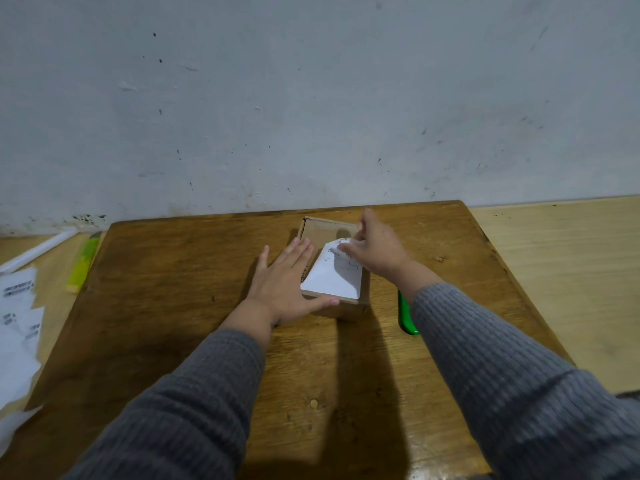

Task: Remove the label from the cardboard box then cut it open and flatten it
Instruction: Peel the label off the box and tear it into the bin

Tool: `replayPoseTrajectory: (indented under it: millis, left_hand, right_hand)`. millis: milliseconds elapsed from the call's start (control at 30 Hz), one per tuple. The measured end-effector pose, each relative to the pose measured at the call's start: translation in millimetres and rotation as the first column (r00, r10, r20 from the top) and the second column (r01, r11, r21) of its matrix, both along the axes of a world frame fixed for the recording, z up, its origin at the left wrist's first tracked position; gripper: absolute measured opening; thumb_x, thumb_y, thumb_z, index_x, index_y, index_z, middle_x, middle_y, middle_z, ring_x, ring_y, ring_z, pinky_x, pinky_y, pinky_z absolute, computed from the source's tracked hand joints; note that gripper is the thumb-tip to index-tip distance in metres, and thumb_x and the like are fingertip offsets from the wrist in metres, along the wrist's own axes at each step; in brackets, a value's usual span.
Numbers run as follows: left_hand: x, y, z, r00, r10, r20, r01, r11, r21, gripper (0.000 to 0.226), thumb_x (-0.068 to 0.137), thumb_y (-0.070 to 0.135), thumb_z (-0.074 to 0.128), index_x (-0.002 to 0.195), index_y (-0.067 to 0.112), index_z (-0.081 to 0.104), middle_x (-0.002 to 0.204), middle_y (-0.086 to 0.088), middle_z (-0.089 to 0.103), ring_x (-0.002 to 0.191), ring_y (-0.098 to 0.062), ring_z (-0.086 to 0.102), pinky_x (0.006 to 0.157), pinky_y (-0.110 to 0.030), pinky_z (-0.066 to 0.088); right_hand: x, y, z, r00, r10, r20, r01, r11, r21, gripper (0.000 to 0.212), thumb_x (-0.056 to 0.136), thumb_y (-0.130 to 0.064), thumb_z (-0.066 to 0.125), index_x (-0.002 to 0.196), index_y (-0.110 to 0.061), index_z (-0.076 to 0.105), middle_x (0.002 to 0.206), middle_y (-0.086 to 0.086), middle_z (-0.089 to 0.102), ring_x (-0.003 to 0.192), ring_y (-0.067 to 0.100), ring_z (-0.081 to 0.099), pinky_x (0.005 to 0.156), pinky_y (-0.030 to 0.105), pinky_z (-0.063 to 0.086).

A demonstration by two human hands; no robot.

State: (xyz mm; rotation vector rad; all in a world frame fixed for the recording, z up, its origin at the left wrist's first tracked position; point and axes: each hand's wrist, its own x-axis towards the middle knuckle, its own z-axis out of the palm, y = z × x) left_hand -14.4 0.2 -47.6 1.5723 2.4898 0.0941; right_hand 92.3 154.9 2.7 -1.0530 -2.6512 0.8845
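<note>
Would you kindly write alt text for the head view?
The right hand peels a white label off a small cardboard box while the left hand lies flat against its side. A green cutter lies on the wooden table.

Grey ribbed knit sleeves [502, 375], bare hands, no rings

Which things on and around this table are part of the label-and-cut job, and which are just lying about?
Job:
cardboard box
white label, far end lifted
green cutter
left hand flat against the box
right hand pinching the label

Lying about:
loose white papers
yellow-green object
</note>
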Motion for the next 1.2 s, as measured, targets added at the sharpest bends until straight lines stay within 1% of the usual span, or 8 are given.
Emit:
replayPoseTrajectory:
  millis: [67,200,367,567,733,933,1067,1200]
  left_hand:
    - [0,0,0,1.000,0.002,-0.002,-0.002,1.000,-0.011,0.115,0.069,0.092,0.029,0.154,0.023,-0.004,0.162,0.009,-0.010,0.147,-0.007,-0.013,0.117,-0.052,-0.012]
    - [0,1,-1,1.000,0.005,0.001,-0.005,1.000,-0.012,0.115,0.069,0.092,0.029,0.154,0.022,-0.004,0.162,0.008,-0.010,0.147,-0.008,-0.013,0.116,-0.051,-0.013]
    - [1,0,0,1.000,0.004,-0.020,-0.004,1.000,-0.030,0.113,0.070,0.091,0.028,0.154,0.023,-0.005,0.162,0.008,-0.011,0.147,-0.008,-0.013,0.116,-0.051,-0.012]
    - [1,2,5,0.999,0.004,-0.035,-0.007,0.997,-0.078,0.113,0.069,0.091,0.026,0.155,0.023,-0.004,0.162,0.008,-0.009,0.148,-0.009,-0.011,0.118,-0.054,-0.007]
    - [2,1,4,0.999,0.009,-0.036,-0.012,0.997,-0.073,0.112,0.070,0.091,0.025,0.155,0.022,-0.003,0.162,0.007,-0.008,0.148,-0.009,-0.011,0.117,-0.056,-0.006]
    - [4,-2,1,1.000,0.012,0.006,-0.012,0.999,-0.049,0.110,0.073,0.089,0.024,0.154,0.020,-0.004,0.162,0.006,-0.009,0.148,-0.010,-0.011,0.117,-0.055,-0.008]
    - [8,-4,2,0.998,-0.043,-0.051,0.042,0.998,-0.037,0.095,0.081,0.082,0.018,0.154,0.025,-0.004,0.162,0.005,-0.011,0.148,-0.013,-0.014,0.114,-0.059,-0.015]
    - [19,-6,2,0.996,-0.080,-0.034,0.081,0.996,0.034,0.080,0.090,0.071,0.022,0.154,0.027,0.002,0.162,0.007,-0.005,0.148,-0.011,-0.009,0.116,-0.058,-0.009]
  right_hand:
    - [2,-1,4,0.999,0.023,-0.039,-0.024,0.999,-0.039,0.029,0.086,-0.025,0.066,0.099,-0.023,0.040,0.092,0.004,0.064,0.082,0.021,0.061,0.070,0.038,0.054]
    - [3,-4,4,0.996,0.048,0.069,-0.054,0.995,0.089,0.023,0.093,-0.041,0.047,0.108,-0.031,0.059,0.109,-0.001,0.069,0.105,0.022,0.059,0.099,0.042,0.033]
    - [-2,-14,0,0.993,-0.099,0.070,0.083,0.978,0.193,0.039,0.080,-0.063,0.057,0.107,-0.036,0.066,0.113,-0.004,0.068,0.111,0.017,0.056,0.093,0.039,0.030]
    - [-1,-16,5,0.989,-0.116,0.093,0.102,0.984,0.146,0.036,0.083,-0.049,0.062,0.113,-0.028,0.067,0.117,-0.005,0.068,0.115,0.018,0.055,0.099,0.040,0.030]
    - [11,-19,17,0.990,-0.119,0.073,0.114,0.991,0.070,0.033,0.084,-0.043,0.064,0.106,-0.021,0.072,0.105,0.001,0.072,0.102,0.020,0.064,0.093,0.043,0.048]
    - [31,-10,13,0.958,-0.285,-0.030,0.281,0.955,-0.094,0.026,0.085,-0.042,0.062,0.103,-0.024,0.071,0.098,0.000,0.071,0.093,0.022,0.065,0.092,0.049,0.049]
    - [36,-13,13,0.954,-0.292,0.066,0.292,0.956,0.003,0.034,0.096,-0.044,0.043,0.121,-0.031,0.062,0.125,0.001,0.063,0.125,0.025,0.047,0.112,0.057,0.022]
    - [27,-28,13,0.955,-0.211,0.210,0.201,0.977,0.065,0.060,0.094,-0.061,0.023,0.131,-0.027,0.055,0.145,0.004,0.045,0.143,0.028,0.019,0.112,0.065,-0.005]
